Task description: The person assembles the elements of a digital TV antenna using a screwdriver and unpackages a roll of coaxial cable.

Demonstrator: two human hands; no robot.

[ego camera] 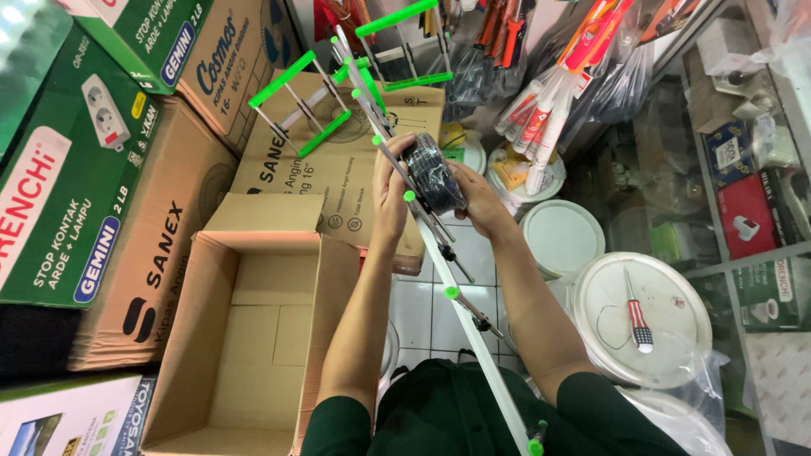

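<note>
Above the white tiled floor [439, 312], mid-frame, both hands meet on a black coil of cable wrapped in clear plastic [433, 181], held vs. a long white metal antenna boom w/ green plastic end caps [460, 321]. The boom's long axis runs diagonally: near end at the person's lap, bottom right, far end up & left twd the antenna's green-tipped cross rods [325, 105], which hang over the brown cardboard boxes [338, 181] behind. The coil sits abt mid-boom, on its right side, touching it. Left hand [389, 190] is on the left of the boom, fingers curled narrow round the boom & the coil's left edge; right hand [481, 203] cups the coil from the right & below, fingers closed on it. So the coil lies between the two hands, right hand carrying more of it, left hand pinning it to the boom; neither is clearly nearer, both touch. Coil's flat face looks to turn roughly along the boom, though the plastic glare makes that hard to tell. Near left, an open empty cardboard box [253, 338] stands on the floor, just beside the left forearm. Right of the boom, white plastic bucket lids [642, 317], one w/ a red-handled screwdriver [638, 321] lying on it, well apart from the hands. Far right, bagged tools & packed goods on glass shelves [735, 169].
</note>
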